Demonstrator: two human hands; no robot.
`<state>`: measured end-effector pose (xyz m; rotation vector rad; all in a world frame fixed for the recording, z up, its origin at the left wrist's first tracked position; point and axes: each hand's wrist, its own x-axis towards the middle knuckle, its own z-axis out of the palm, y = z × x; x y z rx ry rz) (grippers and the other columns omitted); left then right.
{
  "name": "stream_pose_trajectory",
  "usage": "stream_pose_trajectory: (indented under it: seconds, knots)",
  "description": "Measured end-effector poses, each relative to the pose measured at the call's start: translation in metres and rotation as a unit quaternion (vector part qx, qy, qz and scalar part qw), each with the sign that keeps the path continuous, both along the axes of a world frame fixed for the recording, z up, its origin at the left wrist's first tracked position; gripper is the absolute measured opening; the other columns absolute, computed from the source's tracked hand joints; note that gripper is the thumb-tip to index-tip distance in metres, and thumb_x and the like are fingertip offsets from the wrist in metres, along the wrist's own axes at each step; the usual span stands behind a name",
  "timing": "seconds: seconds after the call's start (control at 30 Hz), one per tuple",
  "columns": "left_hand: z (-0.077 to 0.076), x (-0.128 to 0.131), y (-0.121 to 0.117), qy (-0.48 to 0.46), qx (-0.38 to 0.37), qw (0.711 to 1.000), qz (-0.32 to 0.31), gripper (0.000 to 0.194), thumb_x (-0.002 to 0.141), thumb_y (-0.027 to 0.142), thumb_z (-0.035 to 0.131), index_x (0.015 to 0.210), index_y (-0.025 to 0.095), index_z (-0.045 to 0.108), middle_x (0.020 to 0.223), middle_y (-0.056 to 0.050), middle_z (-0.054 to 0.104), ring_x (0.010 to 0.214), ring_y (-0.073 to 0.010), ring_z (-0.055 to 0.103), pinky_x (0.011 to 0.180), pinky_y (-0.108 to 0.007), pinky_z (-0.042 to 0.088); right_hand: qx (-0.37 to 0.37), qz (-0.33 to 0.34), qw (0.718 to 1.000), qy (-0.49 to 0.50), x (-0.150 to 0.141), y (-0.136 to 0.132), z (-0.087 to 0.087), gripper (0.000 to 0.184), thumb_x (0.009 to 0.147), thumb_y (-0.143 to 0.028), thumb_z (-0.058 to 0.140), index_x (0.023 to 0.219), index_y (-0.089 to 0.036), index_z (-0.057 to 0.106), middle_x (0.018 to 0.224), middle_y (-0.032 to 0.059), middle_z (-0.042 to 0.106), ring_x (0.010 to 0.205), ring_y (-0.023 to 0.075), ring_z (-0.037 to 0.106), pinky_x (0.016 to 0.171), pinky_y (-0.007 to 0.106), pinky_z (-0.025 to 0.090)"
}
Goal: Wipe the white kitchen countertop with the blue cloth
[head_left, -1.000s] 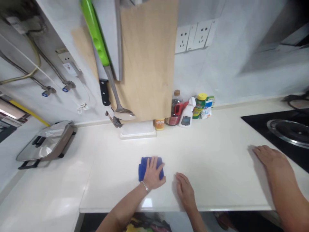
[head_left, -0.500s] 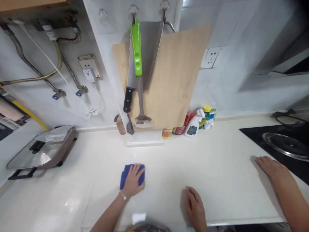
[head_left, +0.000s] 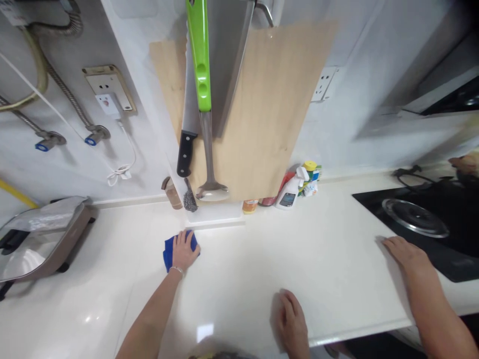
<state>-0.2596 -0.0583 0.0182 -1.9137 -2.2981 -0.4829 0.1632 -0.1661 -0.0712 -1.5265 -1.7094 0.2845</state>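
My left hand (head_left: 183, 252) presses down on a folded blue cloth (head_left: 168, 253) on the white countertop (head_left: 262, 249), just in front of a white tray (head_left: 217, 215) at the wall. Its fingers lie over the cloth, and a bracelet sits on the wrist. Near the counter's front edge my right hand (head_left: 294, 324) rests flat with its fingers out, holding nothing.
Another person's hand (head_left: 406, 253) lies flat beside the black gas hob (head_left: 422, 219) on the right. A spray bottle (head_left: 290, 187) and jars stand by the wall. A wooden board (head_left: 273, 109), knife (head_left: 186, 149) and green-handled ladle (head_left: 204, 99) hang above. A lidded electric pan (head_left: 41, 234) sits far left.
My left hand has slid the blue cloth left and away from me, towards the wall. My right hand stayed low near the front edge. The view has shifted.
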Motion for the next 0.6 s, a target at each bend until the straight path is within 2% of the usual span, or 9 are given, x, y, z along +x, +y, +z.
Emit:
stream_pose_trajectory:
  seconds: [0.17,0.27,0.33,0.4,0.47,0.6]
  knots:
    - [0.002,-0.002,0.003,-0.010,-0.019,1.000,-0.005,0.060,0.088,0.040,0.052,0.143,0.015,0.052,0.152,-0.019,0.046,0.145,-0.0364,0.037,0.121,-0.056,0.024,0.010,0.003,1.000,0.004,0.002,0.003,-0.006,0.038,0.096,-0.042,0.042,0.122,-0.023,0.063,0.135,0.0131,0.059,0.121,0.0296,0.058,0.103,0.051,0.052]
    - [-0.002,0.002,-0.013,-0.004,-0.027,0.999,-0.022,0.063,0.087,0.039,0.052,0.145,0.014,0.050,0.155,-0.020,0.043,0.146,-0.0375,0.035,0.121,-0.057,0.025,0.019,0.004,1.000,-0.010,0.002,0.004,-0.007,0.040,0.096,-0.040,0.041,0.124,-0.020,0.061,0.137,0.0154,0.057,0.123,0.0293,0.057,0.103,0.051,0.051]
    - [-0.009,0.014,-0.029,0.006,-0.021,0.999,-0.045,0.064,0.087,0.039,0.053,0.146,0.014,0.049,0.156,-0.020,0.042,0.147,-0.0376,0.034,0.121,-0.057,0.025,0.026,-0.001,0.999,-0.019,0.000,0.005,-0.007,0.040,0.096,-0.038,0.039,0.124,-0.019,0.060,0.138,0.0164,0.056,0.123,0.0292,0.055,0.103,0.051,0.051]
    - [-0.017,0.037,-0.044,0.014,-0.012,0.998,-0.064,0.066,0.087,0.039,0.053,0.147,0.014,0.048,0.157,-0.020,0.039,0.148,-0.0383,0.031,0.121,-0.058,0.024,0.027,-0.002,0.999,-0.033,-0.003,0.006,-0.008,0.040,0.097,-0.037,0.039,0.125,-0.018,0.059,0.137,0.0169,0.056,0.123,0.0294,0.055,0.102,0.051,0.051]
    - [-0.026,0.071,-0.051,0.017,-0.012,0.998,-0.067,0.069,0.087,0.041,0.054,0.149,0.013,0.045,0.159,-0.021,0.035,0.149,-0.0399,0.027,0.121,-0.061,0.022,0.028,-0.002,0.998,-0.051,-0.005,0.007,-0.007,0.040,0.097,-0.036,0.037,0.127,-0.018,0.058,0.137,0.0174,0.056,0.123,0.0299,0.054,0.101,0.051,0.051]
    - [-0.033,0.151,-0.040,-0.002,-0.035,0.995,-0.089,0.073,0.090,0.048,0.052,0.152,0.013,0.040,0.161,-0.021,0.031,0.151,-0.0417,0.020,0.122,-0.064,0.019,0.035,-0.003,0.996,-0.084,-0.008,0.008,-0.004,0.041,0.097,-0.032,0.035,0.130,-0.017,0.055,0.135,0.0184,0.056,0.122,0.0304,0.053,0.098,0.051,0.052]
